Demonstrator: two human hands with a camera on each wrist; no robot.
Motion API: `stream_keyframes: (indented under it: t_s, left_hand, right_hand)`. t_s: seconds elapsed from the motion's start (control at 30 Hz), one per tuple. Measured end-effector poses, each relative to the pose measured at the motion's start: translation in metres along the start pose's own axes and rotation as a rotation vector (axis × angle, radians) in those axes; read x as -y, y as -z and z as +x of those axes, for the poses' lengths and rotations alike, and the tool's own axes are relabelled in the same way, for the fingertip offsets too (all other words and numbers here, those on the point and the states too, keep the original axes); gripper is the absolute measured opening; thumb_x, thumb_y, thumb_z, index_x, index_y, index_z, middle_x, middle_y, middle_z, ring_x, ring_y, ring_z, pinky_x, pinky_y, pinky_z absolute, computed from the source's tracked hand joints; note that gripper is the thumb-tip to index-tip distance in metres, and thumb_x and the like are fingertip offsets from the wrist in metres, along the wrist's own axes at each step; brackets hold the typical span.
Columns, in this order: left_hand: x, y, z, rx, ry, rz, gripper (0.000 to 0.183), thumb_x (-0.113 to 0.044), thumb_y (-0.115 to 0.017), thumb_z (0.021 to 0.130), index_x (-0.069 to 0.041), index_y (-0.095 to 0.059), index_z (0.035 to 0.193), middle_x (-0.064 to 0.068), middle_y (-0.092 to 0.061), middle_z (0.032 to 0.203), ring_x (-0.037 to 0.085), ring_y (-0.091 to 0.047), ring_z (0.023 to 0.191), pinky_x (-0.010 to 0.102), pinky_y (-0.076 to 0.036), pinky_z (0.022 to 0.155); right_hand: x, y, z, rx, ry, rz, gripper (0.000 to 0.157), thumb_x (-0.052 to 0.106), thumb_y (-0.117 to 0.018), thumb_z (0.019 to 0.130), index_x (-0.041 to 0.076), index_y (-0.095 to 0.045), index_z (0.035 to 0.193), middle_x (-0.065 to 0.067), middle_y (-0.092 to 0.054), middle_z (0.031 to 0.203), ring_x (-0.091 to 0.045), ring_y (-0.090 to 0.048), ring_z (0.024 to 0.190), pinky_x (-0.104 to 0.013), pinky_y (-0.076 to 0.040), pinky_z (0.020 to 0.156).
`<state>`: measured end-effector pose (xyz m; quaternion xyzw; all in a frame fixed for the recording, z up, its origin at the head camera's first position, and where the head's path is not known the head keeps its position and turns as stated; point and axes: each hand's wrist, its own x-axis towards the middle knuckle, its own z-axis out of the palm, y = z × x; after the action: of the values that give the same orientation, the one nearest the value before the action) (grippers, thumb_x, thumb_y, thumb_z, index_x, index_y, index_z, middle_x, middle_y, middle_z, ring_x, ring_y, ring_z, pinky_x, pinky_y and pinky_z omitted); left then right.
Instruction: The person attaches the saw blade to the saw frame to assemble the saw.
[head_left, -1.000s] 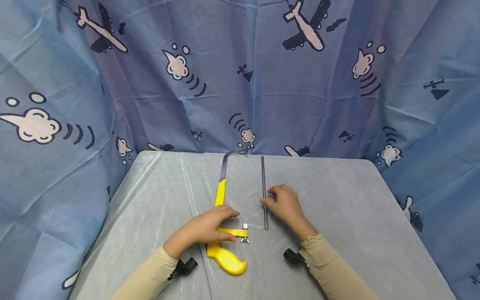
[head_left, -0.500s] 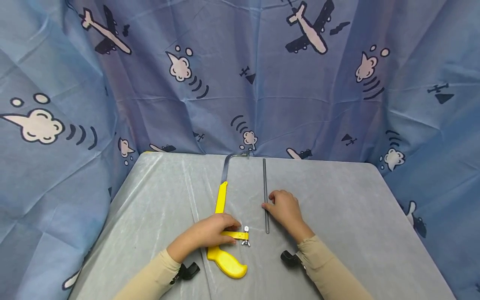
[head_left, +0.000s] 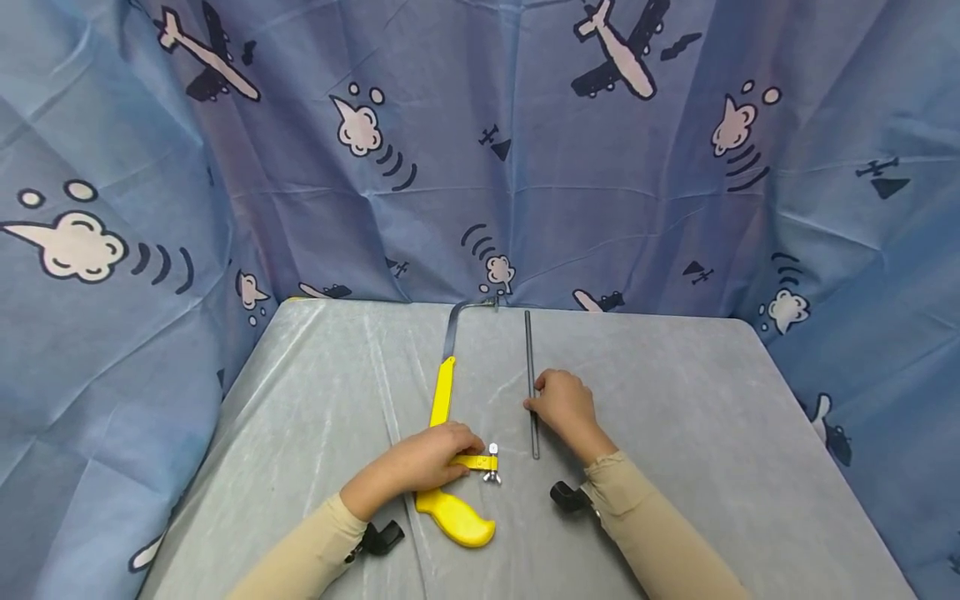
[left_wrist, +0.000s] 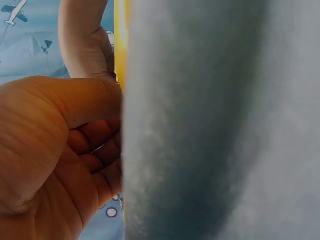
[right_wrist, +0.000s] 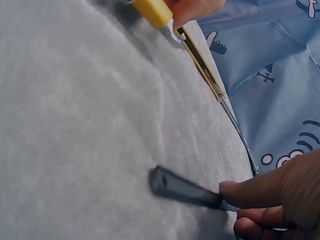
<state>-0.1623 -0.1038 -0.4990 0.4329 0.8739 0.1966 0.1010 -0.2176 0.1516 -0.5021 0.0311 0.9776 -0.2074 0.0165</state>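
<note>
A hacksaw frame (head_left: 459,518) with a yellow handle and a grey curved far end lies on the table, its short front arm pointing right with a wing nut (head_left: 492,478) at the tip. My left hand (head_left: 423,458) grips the yellow frame near that arm; in the left wrist view its thumb (left_wrist: 92,100) lies against the yellow edge. To the right, a thin dark hacksaw blade (head_left: 529,350) lies lengthwise. My right hand (head_left: 566,404) pinches it below the middle. The right wrist view shows the holed near end of the blade (right_wrist: 182,190) sticking out past the thumb.
The grey cloth-covered table (head_left: 675,417) ends at a blue curtain (head_left: 420,167) printed with planes, which hangs behind and at both sides. Black camera mounts (head_left: 382,539) sit under both wrists, close over the tabletop.
My left fingers have curled in around the yellow frame. My right thumb and fingers have drawn together on the blade. Hacksaw frame and blade lie nearly where they were.
</note>
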Motion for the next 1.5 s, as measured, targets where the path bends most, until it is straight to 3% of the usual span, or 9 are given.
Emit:
stream_keyframes:
  t_s: [0.2, 0.43, 0.7, 0.8, 0.9, 1.0, 1.07, 1.23, 1.5]
  left_hand:
    - [0.0, 0.003, 0.002, -0.001, 0.011, -0.033, 0.032, -0.009, -0.074, 0.093, -0.006, -0.068, 0.124, 0.0, -0.067, 0.106, 0.008, -0.059, 0.095, 0.023, -0.052, 0.088]
    - [0.0, -0.001, 0.0, 0.031, 0.022, -0.088, 0.044, -0.001, -0.068, 0.092, -0.001, -0.062, 0.136, 0.005, -0.071, 0.12, 0.01, -0.062, 0.106, 0.027, -0.053, 0.095]
    - [0.001, -0.002, 0.001, 0.025, 0.068, -0.139, 0.032, -0.001, -0.069, 0.091, -0.003, -0.07, 0.123, 0.003, -0.072, 0.115, 0.01, -0.063, 0.103, 0.026, -0.053, 0.093]
    - [0.001, -0.003, 0.001, 0.021, 0.063, -0.147, 0.028, -0.001, -0.069, 0.091, -0.005, -0.073, 0.118, 0.001, -0.073, 0.111, 0.009, -0.063, 0.1, 0.025, -0.053, 0.091]
    - [0.002, -0.003, 0.001, 0.018, 0.047, -0.153, 0.027, 0.0, -0.069, 0.09, -0.006, -0.074, 0.117, 0.001, -0.073, 0.11, 0.009, -0.063, 0.1, 0.025, -0.052, 0.091]
    - [0.003, -0.003, 0.0, 0.023, 0.041, -0.152, 0.028, 0.0, -0.069, 0.091, -0.006, -0.073, 0.118, 0.001, -0.072, 0.111, 0.01, -0.063, 0.102, 0.025, -0.052, 0.093]
    - [0.003, -0.003, 0.0, 0.025, 0.036, -0.148, 0.028, -0.001, -0.069, 0.092, -0.006, -0.072, 0.119, 0.001, -0.071, 0.112, 0.01, -0.063, 0.103, 0.026, -0.052, 0.094]
    - [0.002, -0.002, -0.001, 0.019, 0.03, -0.132, 0.026, -0.002, -0.069, 0.094, -0.006, -0.07, 0.12, 0.002, -0.07, 0.113, 0.013, -0.062, 0.106, 0.028, -0.051, 0.098]
    - [-0.001, -0.004, 0.0, 0.045, 0.057, -0.139, 0.023, -0.004, -0.068, 0.096, -0.009, -0.068, 0.119, -0.001, -0.068, 0.111, 0.01, -0.061, 0.105, 0.027, -0.05, 0.099]
  right_hand:
    - [0.003, 0.006, 0.002, 0.047, -0.063, 0.052, 0.035, 0.028, -0.087, 0.08, 0.007, -0.073, 0.104, -0.006, -0.072, 0.095, -0.026, -0.065, 0.087, -0.047, -0.053, 0.079]
    - [0.006, 0.006, 0.002, 0.073, -0.071, 0.143, 0.03, 0.016, -0.086, 0.079, 0.004, -0.071, 0.102, -0.006, -0.068, 0.091, -0.024, -0.061, 0.082, -0.041, -0.051, 0.078]
    - [0.009, 0.007, 0.004, 0.053, -0.029, 0.178, 0.026, 0.009, -0.083, 0.076, 0.006, -0.069, 0.098, -0.004, -0.069, 0.088, -0.022, -0.062, 0.079, -0.037, -0.051, 0.074]
    - [0.007, 0.007, 0.007, 0.095, -0.039, 0.303, 0.028, 0.004, -0.08, 0.077, 0.002, -0.068, 0.102, -0.006, -0.068, 0.086, -0.018, -0.06, 0.071, -0.032, -0.052, 0.063]
    - [0.003, 0.007, 0.008, 0.206, -0.125, 0.584, 0.035, 0.0, -0.076, 0.082, -0.004, -0.065, 0.116, -0.008, -0.067, 0.088, -0.014, -0.06, 0.064, -0.028, -0.054, 0.055]
    - [0.001, 0.006, 0.008, 0.339, -0.242, 0.871, 0.044, -0.002, -0.073, 0.088, -0.007, -0.06, 0.13, -0.008, -0.07, 0.091, -0.013, -0.064, 0.066, -0.028, -0.058, 0.056]
    - [0.0, 0.004, 0.007, 0.392, -0.278, 0.973, 0.048, -0.002, -0.073, 0.089, -0.008, -0.057, 0.135, -0.007, -0.072, 0.093, -0.012, -0.066, 0.069, -0.028, -0.059, 0.059]
    - [0.005, 0.001, 0.005, 0.397, -0.261, 1.074, 0.05, -0.007, -0.07, 0.09, -0.01, -0.053, 0.137, -0.004, -0.069, 0.095, -0.011, -0.064, 0.068, -0.027, -0.059, 0.058]
    - [0.017, 0.003, 0.007, 0.407, -0.253, 1.081, 0.051, -0.009, -0.069, 0.089, -0.009, -0.052, 0.137, -0.005, -0.067, 0.096, -0.012, -0.066, 0.067, -0.027, -0.059, 0.056]
